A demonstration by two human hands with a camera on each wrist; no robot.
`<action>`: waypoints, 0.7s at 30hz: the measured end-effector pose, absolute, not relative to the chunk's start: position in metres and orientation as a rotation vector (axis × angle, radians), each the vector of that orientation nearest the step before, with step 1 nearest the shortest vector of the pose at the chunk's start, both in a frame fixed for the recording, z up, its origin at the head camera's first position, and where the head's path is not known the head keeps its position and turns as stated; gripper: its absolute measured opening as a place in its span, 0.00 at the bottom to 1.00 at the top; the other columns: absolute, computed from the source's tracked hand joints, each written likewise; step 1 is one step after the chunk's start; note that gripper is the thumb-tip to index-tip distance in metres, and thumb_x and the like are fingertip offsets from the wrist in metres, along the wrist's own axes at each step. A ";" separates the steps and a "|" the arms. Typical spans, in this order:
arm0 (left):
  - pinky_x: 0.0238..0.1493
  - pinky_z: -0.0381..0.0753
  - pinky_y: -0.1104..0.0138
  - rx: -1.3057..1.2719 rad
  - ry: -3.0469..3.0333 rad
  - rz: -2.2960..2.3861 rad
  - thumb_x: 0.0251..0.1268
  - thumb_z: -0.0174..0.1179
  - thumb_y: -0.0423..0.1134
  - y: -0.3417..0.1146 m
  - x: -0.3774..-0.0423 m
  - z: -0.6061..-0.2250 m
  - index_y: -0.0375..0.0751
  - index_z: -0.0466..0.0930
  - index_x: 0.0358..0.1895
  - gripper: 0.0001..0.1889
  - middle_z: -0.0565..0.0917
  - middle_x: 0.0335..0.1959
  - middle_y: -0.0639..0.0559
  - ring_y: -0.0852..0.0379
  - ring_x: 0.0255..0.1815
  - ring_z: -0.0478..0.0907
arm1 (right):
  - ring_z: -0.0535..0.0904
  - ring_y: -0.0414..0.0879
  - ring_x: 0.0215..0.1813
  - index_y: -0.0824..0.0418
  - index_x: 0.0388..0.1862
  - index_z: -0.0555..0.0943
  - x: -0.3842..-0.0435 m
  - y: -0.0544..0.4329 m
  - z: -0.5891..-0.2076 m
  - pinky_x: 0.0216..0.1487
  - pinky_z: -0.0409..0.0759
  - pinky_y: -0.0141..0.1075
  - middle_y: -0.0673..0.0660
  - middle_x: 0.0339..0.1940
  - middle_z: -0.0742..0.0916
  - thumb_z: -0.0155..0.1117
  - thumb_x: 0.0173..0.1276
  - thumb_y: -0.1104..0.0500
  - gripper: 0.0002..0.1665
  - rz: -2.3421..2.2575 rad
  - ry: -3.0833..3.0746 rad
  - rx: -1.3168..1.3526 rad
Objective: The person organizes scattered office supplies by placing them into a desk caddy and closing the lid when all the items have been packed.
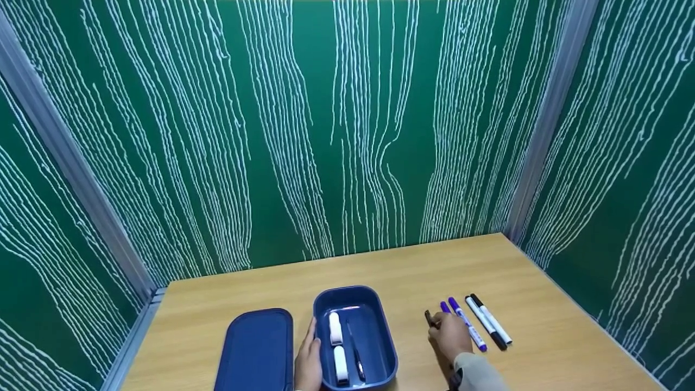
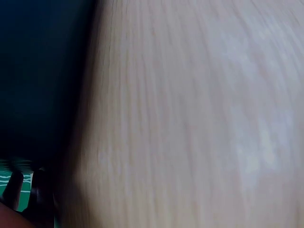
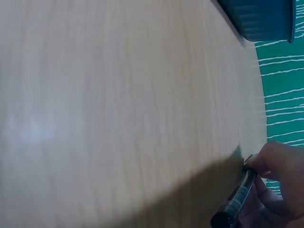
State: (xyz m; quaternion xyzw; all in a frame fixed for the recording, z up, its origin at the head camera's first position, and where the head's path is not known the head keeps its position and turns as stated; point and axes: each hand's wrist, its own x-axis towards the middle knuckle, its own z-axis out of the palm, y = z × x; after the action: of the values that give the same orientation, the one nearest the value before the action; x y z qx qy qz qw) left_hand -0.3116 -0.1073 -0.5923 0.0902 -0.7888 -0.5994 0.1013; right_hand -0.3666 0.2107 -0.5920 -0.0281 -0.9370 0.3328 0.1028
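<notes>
My left hand (image 1: 308,363) lies along the left wall of a dark blue box (image 1: 392,353), its fingers touching the side. Inside the box are two white oblong things (image 1: 335,328) and a slim dark pen (image 1: 355,350). To the right of the box, my right hand (image 1: 453,335) pinches a dark pen (image 3: 240,197) between thumb and fingers, just over the table. Close by that hand are two purple-capped markers (image 1: 468,323), one partly hidden behind it. In the left wrist view, the box wall (image 2: 38,80) fills the left side.
A dark blue lid (image 1: 255,350) lies flat left of the box. Two white markers with black caps (image 1: 491,323) lie side by side at the right of the wooden table (image 1: 412,271). Green walls with white wavy lines (image 1: 315,136) stand behind and at both sides.
</notes>
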 end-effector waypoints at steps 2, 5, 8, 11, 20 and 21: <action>0.67 0.63 0.40 0.240 -2.317 -1.783 0.75 0.43 0.35 -0.108 -0.311 -0.592 0.51 0.64 0.74 0.26 0.67 0.73 0.39 0.35 0.73 0.61 | 0.85 0.49 0.33 0.66 0.36 0.86 -0.367 0.211 -0.593 0.36 0.83 0.44 0.57 0.29 0.89 0.68 0.52 0.71 0.10 0.974 -2.746 -0.077; 0.67 0.64 0.40 0.232 -2.317 -1.784 0.75 0.43 0.35 -0.107 -0.312 -0.592 0.51 0.64 0.75 0.26 0.66 0.73 0.38 0.35 0.73 0.61 | 0.84 0.49 0.34 0.66 0.37 0.86 -0.367 0.211 -0.593 0.37 0.83 0.44 0.57 0.30 0.89 0.68 0.53 0.71 0.11 0.992 -2.740 -0.081; 0.66 0.64 0.40 0.249 -2.328 -1.781 0.75 0.43 0.36 -0.108 -0.312 -0.591 0.52 0.64 0.74 0.26 0.67 0.73 0.38 0.35 0.73 0.61 | 0.84 0.50 0.35 0.67 0.39 0.86 -0.367 0.210 -0.594 0.37 0.84 0.44 0.58 0.32 0.89 0.68 0.54 0.71 0.12 1.026 -2.746 -0.087; 0.67 0.64 0.40 0.248 -2.326 -1.777 0.75 0.43 0.36 -0.108 -0.311 -0.591 0.52 0.65 0.74 0.26 0.67 0.73 0.38 0.35 0.73 0.62 | 0.84 0.50 0.35 0.67 0.40 0.86 -0.368 0.209 -0.593 0.37 0.84 0.44 0.58 0.31 0.89 0.67 0.55 0.71 0.12 1.058 -2.756 -0.107; 0.69 0.61 0.39 0.254 -2.359 -1.822 0.77 0.41 0.36 -0.109 -0.312 -0.591 0.53 0.61 0.76 0.26 0.64 0.75 0.41 0.36 0.75 0.59 | 0.83 0.48 0.36 0.65 0.42 0.86 -0.366 0.207 -0.582 0.35 0.81 0.42 0.55 0.31 0.87 0.65 0.57 0.70 0.13 1.087 -2.745 -0.119; 0.69 0.60 0.39 0.250 -2.362 -1.821 0.77 0.41 0.36 -0.109 -0.312 -0.591 0.53 0.61 0.76 0.26 0.63 0.75 0.41 0.36 0.75 0.58 | 0.83 0.48 0.36 0.65 0.42 0.86 -0.366 0.206 -0.580 0.35 0.82 0.42 0.55 0.31 0.87 0.65 0.57 0.70 0.13 1.091 -2.734 -0.113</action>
State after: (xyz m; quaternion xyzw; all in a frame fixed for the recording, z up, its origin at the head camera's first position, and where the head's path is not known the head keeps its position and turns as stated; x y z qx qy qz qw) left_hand -0.3124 -0.1094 -0.5906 0.0834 -0.7870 -0.6068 0.0741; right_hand -0.3658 0.2057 -0.5803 -0.0382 -0.9237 0.3687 0.0975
